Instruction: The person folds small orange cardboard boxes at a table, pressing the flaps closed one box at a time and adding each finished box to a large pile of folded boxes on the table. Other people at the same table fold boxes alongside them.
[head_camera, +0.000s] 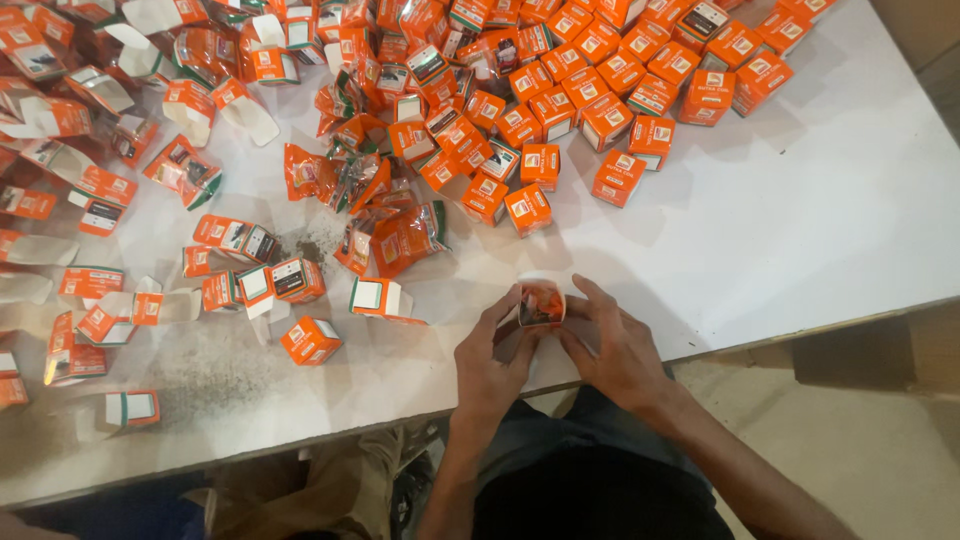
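Note:
My left hand (487, 362) and my right hand (612, 348) meet at the near edge of the white table (800, 220). Between their fingertips they hold a small orange and white carton (541, 302) with its top open, and an orange pouch shows inside it. Just beyond the hands lie orange foil pouches (395, 235) in a loose heap. Closed orange cartons (600, 95) are packed together at the far middle and right.
Open and flattened cartons (90, 190) are scattered over the table's left half, with dark powder (300, 250) spilled among them. A closed carton (310, 340) lies left of my hands. The floor (880, 430) shows past the table's right edge.

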